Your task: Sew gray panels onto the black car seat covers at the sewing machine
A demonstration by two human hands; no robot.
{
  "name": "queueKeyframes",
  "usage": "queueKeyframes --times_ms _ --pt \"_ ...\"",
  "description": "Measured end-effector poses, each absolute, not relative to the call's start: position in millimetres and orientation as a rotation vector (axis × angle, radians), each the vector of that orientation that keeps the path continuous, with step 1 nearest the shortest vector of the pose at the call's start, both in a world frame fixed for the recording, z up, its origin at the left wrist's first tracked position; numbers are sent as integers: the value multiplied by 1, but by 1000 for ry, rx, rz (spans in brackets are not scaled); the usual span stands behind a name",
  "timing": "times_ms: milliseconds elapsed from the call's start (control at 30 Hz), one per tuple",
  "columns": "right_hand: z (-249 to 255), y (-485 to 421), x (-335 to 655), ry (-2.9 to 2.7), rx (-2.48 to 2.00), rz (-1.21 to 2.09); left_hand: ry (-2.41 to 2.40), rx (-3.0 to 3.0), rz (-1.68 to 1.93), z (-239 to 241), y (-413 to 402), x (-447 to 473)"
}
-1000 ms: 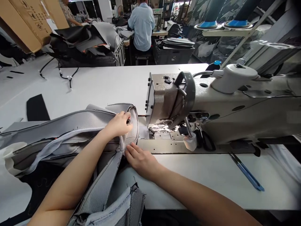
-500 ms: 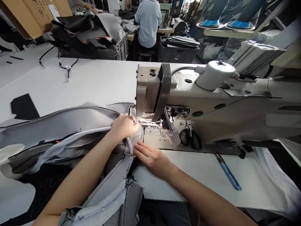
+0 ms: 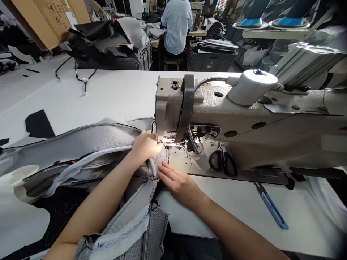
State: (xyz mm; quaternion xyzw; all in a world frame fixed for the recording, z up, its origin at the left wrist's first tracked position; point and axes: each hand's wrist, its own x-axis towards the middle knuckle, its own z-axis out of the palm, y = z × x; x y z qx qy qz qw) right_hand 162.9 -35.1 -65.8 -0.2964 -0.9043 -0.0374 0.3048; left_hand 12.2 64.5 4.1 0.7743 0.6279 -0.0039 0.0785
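A grey padded fabric cover (image 3: 114,135) with piped seams and white strips lies bunched left of the sewing machine (image 3: 173,104), its edge at the lit presser foot. My left hand (image 3: 146,146) is closed on the cloth right beside the machine head; the thumb and finger ends are partly hidden. My right hand (image 3: 179,184) lies nearer to me, its fingers stretched out flat on the cover's right edge. A rough-edged section with a white strip (image 3: 121,234) hangs toward my lap, under my left forearm.
Black-handled scissors (image 3: 223,160) rest by the machine bed. Blue thread snips (image 3: 272,207) lie on the white table (image 3: 116,90) at right. Black cords (image 3: 84,77) and a black piece (image 3: 40,124) are at left. A person in a light blue shirt (image 3: 177,27) sits beyond, near crates.
The camera view has shifted slightly. Both hands and the cover have moved a little to the right, toward the machine. The hold of each hand looks the same.
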Motion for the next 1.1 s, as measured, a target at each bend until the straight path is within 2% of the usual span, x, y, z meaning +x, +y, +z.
queueKeyframes --times_ms 233,367,467,733,933,1100 --pt "-63 -39 165 -2413 -857 -145 1838 2653 228 -3 44 -10" --pt "-63 -42 165 -2420 -839 -213 1341 3091 220 -7 26 -29" --pt "-63 -43 164 -2425 -840 -238 1076 3127 196 -12 16 -37" --pt "-65 -47 162 -2364 -869 -241 1232 3077 317 -23 -1 -26" --pt "-67 -38 161 -2373 -888 -195 1237 3089 483 -36 15 -13" --pt "-65 -25 173 -2379 -932 28 1197 3103 537 -38 26 -8"
